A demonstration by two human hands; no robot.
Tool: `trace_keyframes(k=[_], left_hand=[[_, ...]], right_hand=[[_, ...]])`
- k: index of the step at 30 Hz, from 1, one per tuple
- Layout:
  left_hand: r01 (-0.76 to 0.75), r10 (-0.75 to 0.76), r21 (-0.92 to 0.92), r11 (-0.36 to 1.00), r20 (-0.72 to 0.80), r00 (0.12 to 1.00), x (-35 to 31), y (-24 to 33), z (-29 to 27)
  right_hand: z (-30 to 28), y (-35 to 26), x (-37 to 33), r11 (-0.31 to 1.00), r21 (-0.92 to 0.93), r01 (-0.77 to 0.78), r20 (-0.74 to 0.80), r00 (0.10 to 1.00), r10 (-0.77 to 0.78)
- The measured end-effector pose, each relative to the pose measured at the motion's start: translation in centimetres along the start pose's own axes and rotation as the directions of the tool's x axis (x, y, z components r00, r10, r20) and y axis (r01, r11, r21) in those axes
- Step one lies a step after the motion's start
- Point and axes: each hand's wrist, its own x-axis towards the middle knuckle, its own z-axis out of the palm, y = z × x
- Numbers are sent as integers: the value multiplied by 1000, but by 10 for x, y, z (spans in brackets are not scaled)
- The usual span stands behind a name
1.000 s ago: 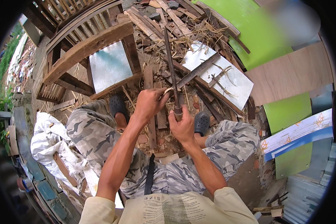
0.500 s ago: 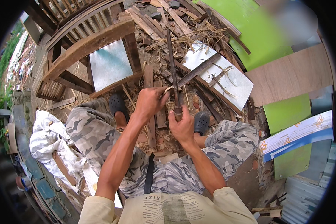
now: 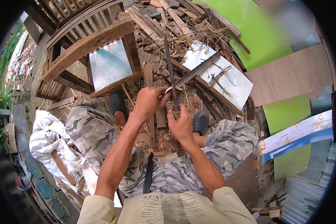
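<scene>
My right hand [image 3: 181,122] is closed round the handle of a long, dark, narrow-bladed knife [image 3: 170,67]. Its blade points away from me, tilted slightly left. My left hand [image 3: 150,101] pinches a small pale curved strip [image 3: 169,90], which looks like wood or bamboo. That strip lies against the blade just ahead of the handle, and its short end shows on the right side. Part of it is hidden by my left fingers. Beyond my hands, a flat dark bar [image 3: 198,70] slants up to the right, over a white panel [image 3: 227,74].
A slatted wooden bench frame [image 3: 89,50] stands at the far left. Scrap wood [image 3: 177,20] and straw lie piled ahead. Green sheets [image 3: 237,22] and a plywood board [image 3: 291,74] are on the right. A white sack [image 3: 48,134] sits beside my left knee.
The knife has drawn slightly toward me and its tip has shifted left. More of the pale strip now shows right of the blade. My left hand has hardly moved.
</scene>
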Motion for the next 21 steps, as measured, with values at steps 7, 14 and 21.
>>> trace_keyframes(k=[7, 14, 21], left_hand=[[-65, 96, 175, 982, -172, 980, 36, 48, -93], [-590, 747, 469, 657, -301, 593, 96, 135, -103], [-684, 739, 381, 622, 5, 674, 132, 109, -48]], right_hand=[[-2, 2, 0, 999, -32, 14, -2, 1000, -14], [0, 14, -4, 998, -62, 29, -23, 999, -31], [-5, 12, 1, 998, -70, 4, 16, 1000, -3]])
